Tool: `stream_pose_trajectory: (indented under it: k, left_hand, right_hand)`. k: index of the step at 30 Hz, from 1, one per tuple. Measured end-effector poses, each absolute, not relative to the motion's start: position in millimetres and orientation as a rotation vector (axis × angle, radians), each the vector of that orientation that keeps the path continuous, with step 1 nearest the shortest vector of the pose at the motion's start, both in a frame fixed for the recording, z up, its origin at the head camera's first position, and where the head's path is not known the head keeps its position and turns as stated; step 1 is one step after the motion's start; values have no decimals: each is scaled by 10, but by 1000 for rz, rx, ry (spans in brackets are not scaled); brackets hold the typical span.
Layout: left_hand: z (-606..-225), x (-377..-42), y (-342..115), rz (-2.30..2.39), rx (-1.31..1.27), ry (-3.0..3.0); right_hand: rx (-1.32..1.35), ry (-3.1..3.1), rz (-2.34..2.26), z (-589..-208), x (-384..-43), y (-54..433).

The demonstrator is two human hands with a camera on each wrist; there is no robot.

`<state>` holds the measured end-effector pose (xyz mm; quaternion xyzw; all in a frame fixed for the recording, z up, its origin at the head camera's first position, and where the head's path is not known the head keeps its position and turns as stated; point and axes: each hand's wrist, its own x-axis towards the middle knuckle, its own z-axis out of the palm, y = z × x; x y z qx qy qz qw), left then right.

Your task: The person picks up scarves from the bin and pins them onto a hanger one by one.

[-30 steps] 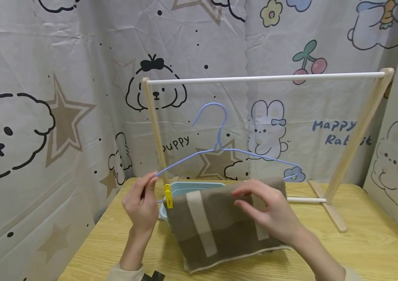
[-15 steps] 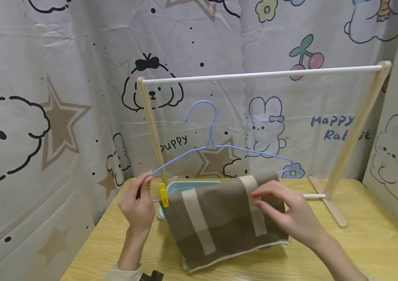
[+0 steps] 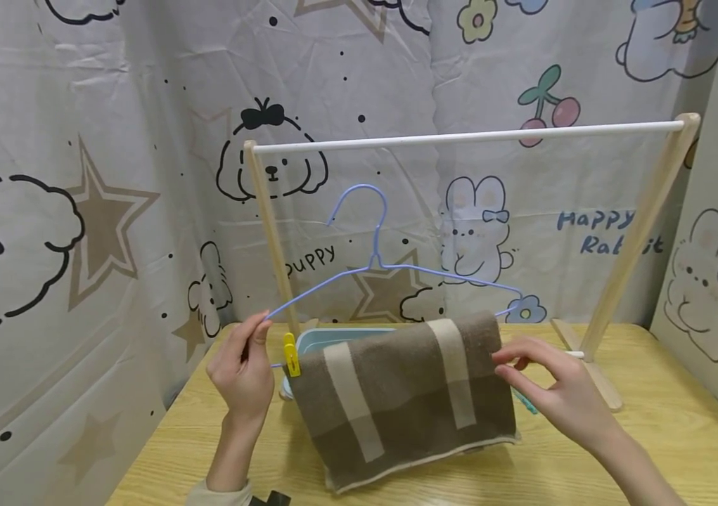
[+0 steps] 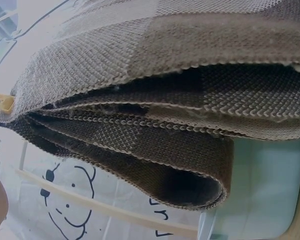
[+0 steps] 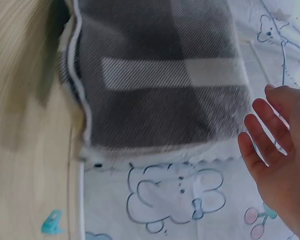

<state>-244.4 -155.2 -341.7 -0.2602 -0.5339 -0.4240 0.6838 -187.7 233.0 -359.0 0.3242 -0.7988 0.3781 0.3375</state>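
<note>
My left hand [image 3: 242, 369] pinches the left corner of a blue wire hanger [image 3: 375, 260] in the head view. Over the hanger's lower bar hangs a folded brown checked cloth [image 3: 403, 393] with cream stripes. A yellow clothespin [image 3: 292, 355] clips its top left corner to the bar. In the left wrist view, the cloth's layers [image 4: 175, 100] show edge-on. My right hand [image 3: 555, 383] is at the cloth's right edge, thumb and forefinger close to it. The right wrist view shows that hand's fingers [image 5: 262, 127] loosely bent with nothing between them.
Behind the cloth stands a light blue basin [image 3: 327, 339], mostly hidden. A wooden rack with a white top rod [image 3: 460, 138] spans the table [image 3: 194, 436]. On the table at right lies a teal clothespin [image 5: 52, 222]. A printed curtain [image 3: 162, 105] surrounds the back and sides.
My right hand has moved right, from in front of the cloth to its right edge, uncovering the right cream stripe. The left hand keeps its pinch on the hanger.
</note>
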Motion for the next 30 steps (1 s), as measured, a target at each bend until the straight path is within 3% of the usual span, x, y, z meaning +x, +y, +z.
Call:
stream_pose_trajectory:
  k: [16, 30]
  left_hand:
    - [-3410, -2423, -1522, -939, -587, -1204]
    - [-3397, -2426, -1522, -932, -596, -1200]
  right_hand:
    - [605, -2236, 943, -3906, -2003, 2693]
    - [495, -2460, 997, -4260, -2384, 2922]
